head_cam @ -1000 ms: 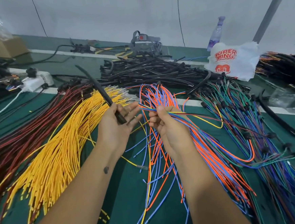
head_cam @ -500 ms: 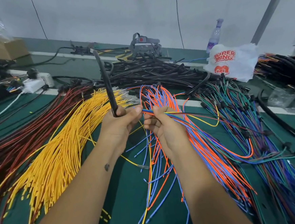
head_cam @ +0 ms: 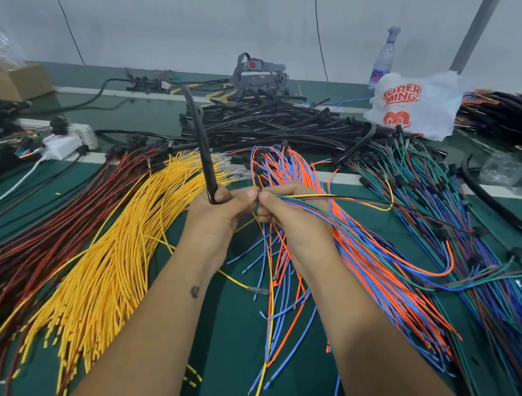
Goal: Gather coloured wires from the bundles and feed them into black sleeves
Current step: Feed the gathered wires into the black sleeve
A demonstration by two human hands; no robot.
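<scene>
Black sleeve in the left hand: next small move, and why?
Probably tilt the black sleeve so its lower mouth faces the wire tips, then push them in. The left hand grips it standing nearly upright, while the right hand pinches the gathered coloured wires, tips just beside the left hand's fingers, not yet inside.

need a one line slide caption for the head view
Left hand holds a black sleeve upright while the right hand pinches a few coloured wires beside its lower end.

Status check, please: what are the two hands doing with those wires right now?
Left hand grips black sleeve, upright. Right hand pinches mixed wires at sleeve's lower end. Nothing blocking.
</scene>
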